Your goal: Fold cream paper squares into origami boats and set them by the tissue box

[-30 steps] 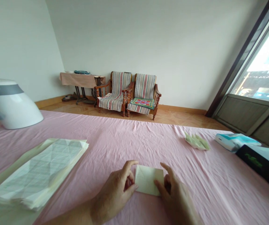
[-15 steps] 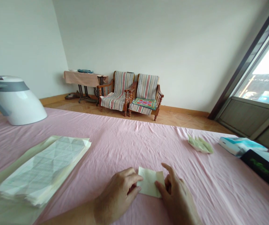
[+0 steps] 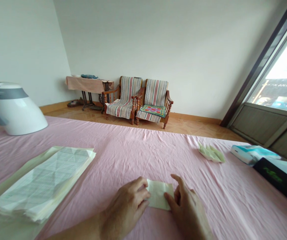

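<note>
A small pale-green folded piece of paper point(image 3: 157, 194) lies on the pink cloth in front of me. My left hand point(image 3: 129, 206) has its fingers closed at the paper's left edge. On the other side, my right hand point(image 3: 187, 206) presses its thumb on the paper's right edge; the index finger is raised and the other fingers curl in behind. What the curled fingertips of the right hand touch is partly hidden. A folded pale-green paper shape point(image 3: 211, 153) sits apart, farther off to the right.
A stack of creased papers point(image 3: 50, 176) lies at left on a larger pale sheet. Behind it stands a white jug point(image 3: 24, 111) with a grey handle. At right are a tissue pack point(image 3: 252, 154) and a black box point(image 3: 278, 178). The pink tablecloth point(image 3: 123, 150) is wrinkled.
The whole view has shifted slightly. Both hands stay at the paper's two sides, with the left fingers and the paper's upper edge only slightly altered.
</note>
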`<state>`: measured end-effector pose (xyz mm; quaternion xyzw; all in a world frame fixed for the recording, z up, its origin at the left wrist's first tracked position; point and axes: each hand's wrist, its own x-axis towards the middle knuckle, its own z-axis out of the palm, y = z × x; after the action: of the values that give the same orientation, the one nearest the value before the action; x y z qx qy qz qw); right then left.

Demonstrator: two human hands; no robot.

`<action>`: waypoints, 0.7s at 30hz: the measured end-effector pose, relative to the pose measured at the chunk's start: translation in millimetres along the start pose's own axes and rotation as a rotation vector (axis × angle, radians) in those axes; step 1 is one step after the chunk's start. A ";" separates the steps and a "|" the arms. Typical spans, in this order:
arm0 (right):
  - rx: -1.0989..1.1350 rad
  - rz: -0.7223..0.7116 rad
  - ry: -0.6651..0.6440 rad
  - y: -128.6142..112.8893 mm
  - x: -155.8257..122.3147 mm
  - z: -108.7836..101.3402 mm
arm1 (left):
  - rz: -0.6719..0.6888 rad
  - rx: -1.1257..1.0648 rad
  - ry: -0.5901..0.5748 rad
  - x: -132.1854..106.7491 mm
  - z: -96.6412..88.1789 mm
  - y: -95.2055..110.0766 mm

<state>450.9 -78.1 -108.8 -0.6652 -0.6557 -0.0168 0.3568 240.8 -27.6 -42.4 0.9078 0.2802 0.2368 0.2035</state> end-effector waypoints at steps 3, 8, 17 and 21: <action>-0.042 0.018 0.006 2.4 0.1 -1.2 | 0.019 0.063 0.001 0.7 -2.8 2.5; -0.100 0.023 0.048 -1.9 2.7 -10.1 | 0.000 0.048 -0.021 2.7 -6.3 1.8; -0.358 -0.525 0.162 -49.4 6.4 -28.0 | 0.002 0.005 -0.053 0.8 -11.5 2.4; -0.372 -0.610 0.171 -49.9 5.1 -21.5 | -0.023 -0.015 -0.048 0.0 -9.5 0.2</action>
<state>417.0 -90.1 -67.7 -0.4888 -0.7774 -0.2969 0.2618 235.7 -25.5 -34.7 0.9083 0.2838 0.2147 0.2199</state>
